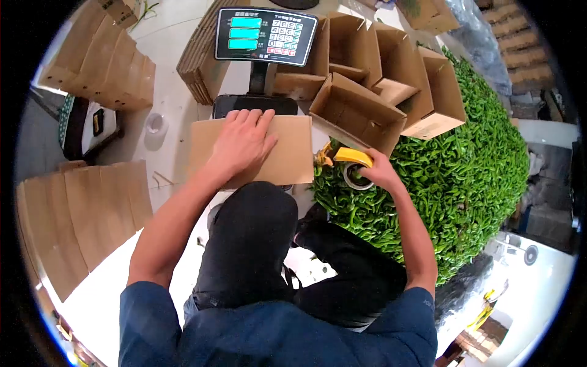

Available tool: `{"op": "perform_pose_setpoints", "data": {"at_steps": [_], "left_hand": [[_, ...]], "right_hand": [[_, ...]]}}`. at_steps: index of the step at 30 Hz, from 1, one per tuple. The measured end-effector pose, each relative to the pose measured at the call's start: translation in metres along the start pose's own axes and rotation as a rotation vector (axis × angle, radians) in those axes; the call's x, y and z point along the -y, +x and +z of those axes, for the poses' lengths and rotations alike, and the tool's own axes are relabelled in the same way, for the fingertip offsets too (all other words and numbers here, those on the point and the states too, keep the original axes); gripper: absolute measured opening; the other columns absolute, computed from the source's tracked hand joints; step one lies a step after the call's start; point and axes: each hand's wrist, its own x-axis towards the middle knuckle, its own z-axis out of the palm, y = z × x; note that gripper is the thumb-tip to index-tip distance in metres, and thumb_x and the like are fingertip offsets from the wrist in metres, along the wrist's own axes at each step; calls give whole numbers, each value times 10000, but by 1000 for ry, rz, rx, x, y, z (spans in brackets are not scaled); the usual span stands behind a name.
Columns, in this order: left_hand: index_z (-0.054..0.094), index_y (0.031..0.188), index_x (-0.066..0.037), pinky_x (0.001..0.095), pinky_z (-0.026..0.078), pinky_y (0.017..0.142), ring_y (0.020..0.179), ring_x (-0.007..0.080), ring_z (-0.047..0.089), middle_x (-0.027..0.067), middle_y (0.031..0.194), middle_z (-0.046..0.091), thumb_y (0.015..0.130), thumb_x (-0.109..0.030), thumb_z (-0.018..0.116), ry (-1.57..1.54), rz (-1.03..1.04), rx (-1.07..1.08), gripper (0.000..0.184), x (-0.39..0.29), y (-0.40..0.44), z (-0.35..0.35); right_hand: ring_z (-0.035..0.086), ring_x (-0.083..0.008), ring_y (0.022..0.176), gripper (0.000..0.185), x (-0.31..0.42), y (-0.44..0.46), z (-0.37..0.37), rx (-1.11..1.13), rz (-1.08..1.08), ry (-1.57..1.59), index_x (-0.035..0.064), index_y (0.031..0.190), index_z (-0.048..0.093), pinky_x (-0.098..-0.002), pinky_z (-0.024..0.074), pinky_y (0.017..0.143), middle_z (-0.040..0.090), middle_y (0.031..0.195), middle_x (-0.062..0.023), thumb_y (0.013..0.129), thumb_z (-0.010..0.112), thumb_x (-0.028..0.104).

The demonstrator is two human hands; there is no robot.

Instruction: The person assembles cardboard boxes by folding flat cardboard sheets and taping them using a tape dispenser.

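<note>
My left hand [244, 142] lies flat on the closed cardboard box [293, 160], palm down and fingers slightly spread, gripping nothing. My right hand [383, 172] is closed around the yellow tape dispenser [353, 156], holding it just beside the box's right edge, over the green peppers [460, 183].

The box is in front of me, just beyond my left knee [257, 211], and looks to be sitting on the scale's black platform [225, 106]. Its top is shut; I can't make out a strip of tape across it, so I judge the folding done and the sealing still left. What's inside I can't see, nor can I read a weight on the display [245, 33].

Farther out, several open boxes [361, 109] stand between the scale and the peppers, their tops unclosed, so those look further behind than this one. The pepper heap spreads wide to my right, so plenty seems left there. Past the scale's left side leans a stack of flattened cardboard [202, 58], and a loose tape roll [156, 123] lies on the floor [166, 144]. More cardboard [92, 202] stands at my far left.
</note>
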Motion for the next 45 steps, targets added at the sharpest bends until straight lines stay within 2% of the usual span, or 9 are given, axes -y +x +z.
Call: {"op": "perform_pose_setpoints", "data": {"at_steps": [6, 10, 12, 21, 24, 28, 29, 42, 45], "left_hand": [[539, 1320, 4, 417, 400, 978, 1064, 301, 576, 149, 1138, 617, 977, -353, 523, -12, 6, -7, 495, 3, -3, 0], [538, 1338, -10, 399, 411, 958, 1074, 277, 569, 134, 1113, 626, 966, -399, 535, 55, 37, -46, 539, 10, -6, 11], [495, 1391, -16, 407, 412, 975, 1094, 281, 566, 136, 1153, 612, 935, -301, 548, 24, 35, 1, 540, 13, -7, 11], [538, 1359, -48, 406, 402, 1069, 1232, 292, 536, 146, 1332, 560, 895, -150, 592, -216, 60, -78, 479, 23, -7, 17], [599, 1278, -41, 387, 425, 1055, 1255, 277, 536, 147, 1330, 573, 932, -115, 570, -812, -130, -409, 354, 31, -14, 23], [648, 1154, -4, 351, 511, 915, 1018, 210, 655, 107, 1079, 681, 1033, -279, 509, -1514, -888, -23, 331, 24, -46, -37], [666, 1114, -8, 343, 530, 851, 912, 179, 663, 77, 996, 686, 1035, -354, 513, -1648, -890, 15, 386, 18, -55, -30], [682, 1028, 22, 294, 559, 735, 795, 145, 677, 76, 951, 701, 985, -180, 589, -1623, -888, -9, 227, 0, -56, -42], [683, 1028, 3, 294, 556, 735, 799, 133, 672, 76, 950, 700, 975, -198, 582, -1402, -847, -37, 231, -1, -56, -39]], "right_hand": [[586, -159, 1048, 496, 82, -52, 6, -253, -230, 360, 9, 1218, 484, -308, 475, 942, 596, 1104, -77, 765, 644, -114], [589, -179, 1020, 516, 143, -33, 41, -315, -473, 241, 20, 1245, 443, -310, 494, 905, 567, 1130, -93, 799, 672, -105], [592, -202, 1041, 455, 159, -16, 62, -339, -554, 170, 18, 1232, 480, -321, 488, 911, 586, 1110, -105, 830, 672, -71], [638, -319, 1050, 550, 150, 4, 69, -168, -539, 18, 39, 1230, 466, -389, 517, 891, 620, 1104, -173, 762, 750, -22], [639, -336, 1068, 557, 155, 3, 65, -144, -517, 2, 37, 1226, 460, -397, 521, 892, 626, 1109, -183, 758, 753, -27], [643, -348, 1082, 554, 158, 1, 65, -136, -491, -29, 34, 1228, 460, -399, 523, 897, 636, 1109, -192, 761, 752, -24], [644, -350, 1086, 556, 159, 1, 66, -139, -497, -37, 34, 1230, 461, -399, 523, 899, 638, 1112, -194, 760, 752, -24], [649, -366, 1047, 552, 169, -5, 68, -188, -500, -94, 34, 1240, 486, -402, 524, 881, 644, 1089, -201, 762, 758, -8], [646, -378, 1048, 558, 166, -3, 68, -207, -520, -113, 30, 1245, 479, -412, 525, 881, 641, 1083, -210, 762, 757, -4]]}}
